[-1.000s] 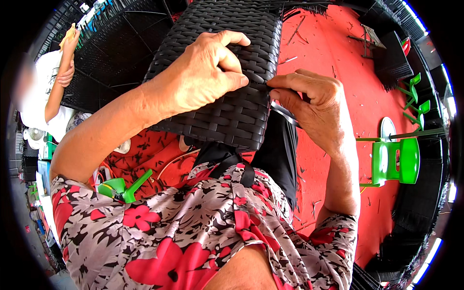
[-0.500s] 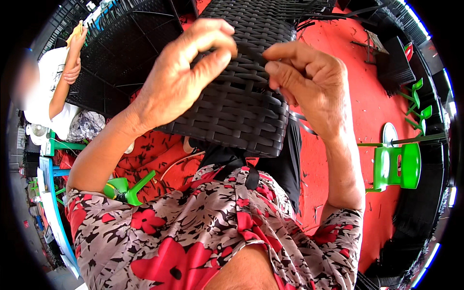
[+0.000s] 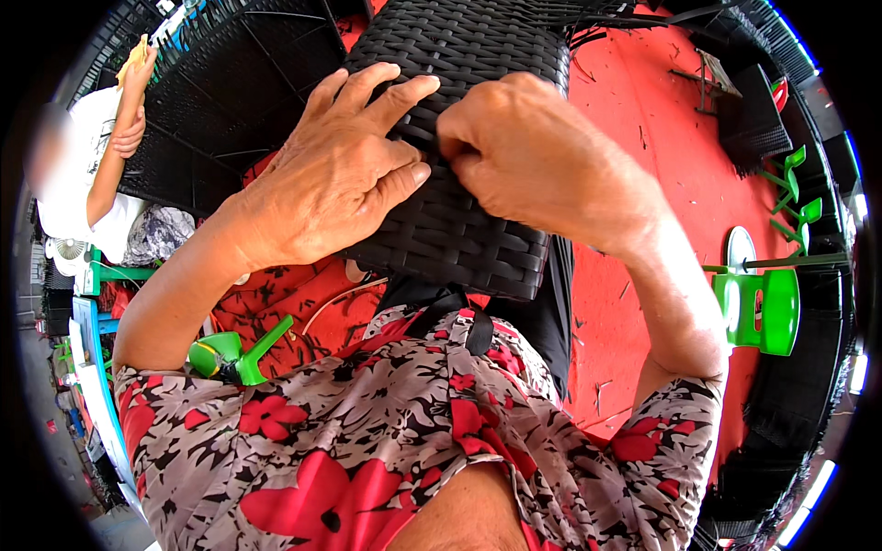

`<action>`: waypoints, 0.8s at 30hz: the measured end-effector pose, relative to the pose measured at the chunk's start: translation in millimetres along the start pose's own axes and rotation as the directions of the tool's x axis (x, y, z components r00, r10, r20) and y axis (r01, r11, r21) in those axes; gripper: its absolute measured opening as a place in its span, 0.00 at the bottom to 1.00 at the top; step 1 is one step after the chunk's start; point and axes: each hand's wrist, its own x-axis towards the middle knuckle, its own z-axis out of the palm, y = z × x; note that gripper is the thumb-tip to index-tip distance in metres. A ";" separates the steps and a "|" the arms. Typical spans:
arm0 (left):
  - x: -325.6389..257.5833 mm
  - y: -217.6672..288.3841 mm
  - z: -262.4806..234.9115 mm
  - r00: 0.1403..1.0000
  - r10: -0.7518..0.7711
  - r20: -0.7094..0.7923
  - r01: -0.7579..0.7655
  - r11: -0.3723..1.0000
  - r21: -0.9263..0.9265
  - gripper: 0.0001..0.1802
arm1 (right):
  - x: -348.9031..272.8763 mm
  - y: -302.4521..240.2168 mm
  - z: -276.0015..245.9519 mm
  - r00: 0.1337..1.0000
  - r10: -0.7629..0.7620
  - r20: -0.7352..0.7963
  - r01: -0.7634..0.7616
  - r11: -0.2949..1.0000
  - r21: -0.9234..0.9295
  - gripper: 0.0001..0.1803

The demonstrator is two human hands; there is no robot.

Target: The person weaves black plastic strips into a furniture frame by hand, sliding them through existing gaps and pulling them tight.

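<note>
In front of me stands a black woven wicker piece (image 3: 459,243), its flat strips crossing over and under each other. My left hand (image 3: 322,179) rests on its left part, fingers spread and lying across the weave. Close beside it, my right hand (image 3: 542,156) is closed with knuckles up, its fingertips pressed down at the middle of the woven top. Whatever the right fingers pinch is hidden beneath the hand.
Loose black strips (image 3: 643,20) stick out at the far end. At the left, a person in a white shirt (image 3: 78,138) sits with one arm raised. A green chair (image 3: 779,312) stands right on the red floor (image 3: 606,303); a green plastic thing (image 3: 248,363) lies near my left elbow.
My left hand has come down and opened flat on the weave. My right hand has moved left and down, turning from a raised pinch to a closed hand against the wicker.
</note>
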 end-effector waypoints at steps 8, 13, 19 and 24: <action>8.2 -10.7 6.6 0.988 -0.121 0.096 0.134 0.981 -0.141 0.14 | -8.9 -1.6 24.7 0.990 0.027 -0.136 -0.025 1.000 0.018 0.04; 13.8 -14.3 9.4 0.983 -0.175 0.045 0.181 0.969 -0.167 0.10 | -9.8 -3.8 28.0 0.971 0.094 -0.221 -0.074 0.992 0.098 0.02; 17.2 -17.5 17.4 0.996 -0.041 0.083 0.041 0.999 -0.001 0.14 | -8.8 0.0 36.3 0.954 0.142 -0.264 -0.118 0.987 0.108 0.02; 26.0 -14.2 12.8 0.977 -0.164 0.137 0.180 0.977 -0.115 0.12 | -13.5 -3.8 37.3 0.930 0.163 -0.329 -0.091 0.971 0.222 0.02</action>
